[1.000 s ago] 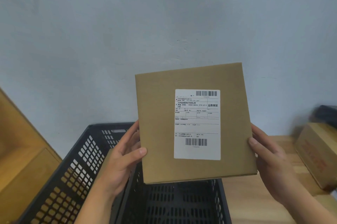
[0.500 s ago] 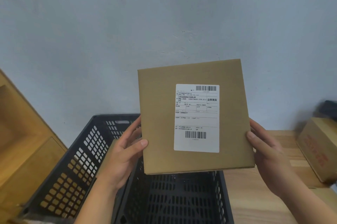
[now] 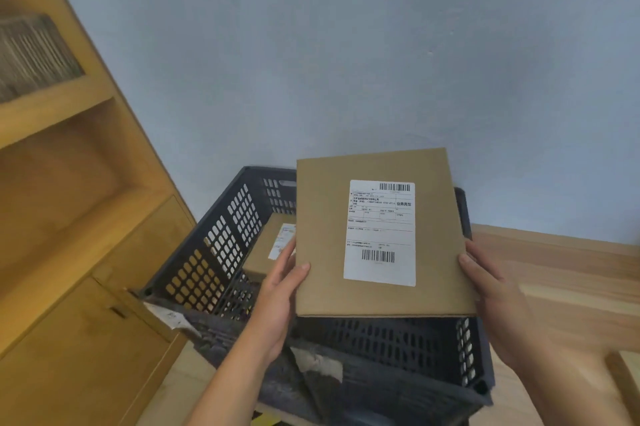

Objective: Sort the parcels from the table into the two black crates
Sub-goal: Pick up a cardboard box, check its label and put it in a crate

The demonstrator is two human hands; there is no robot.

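Observation:
I hold a flat brown cardboard parcel with a white shipping label facing me, tilted upright above a black perforated crate. My left hand grips its lower left edge, thumb on the front. My right hand grips its lower right edge. Inside the crate, at its left, lies another brown parcel with a white label, partly hidden behind my left hand and the held parcel.
A wooden shelf cabinet stands close on the left of the crate. The wooden table extends to the right. A blue-grey wall rises behind. A torn label sticks to the crate's front rim.
My view has swung left and down. The parcel now hangs lower over the crate, the parcel inside the crate has come into sight, and the box on the table at right has left the view.

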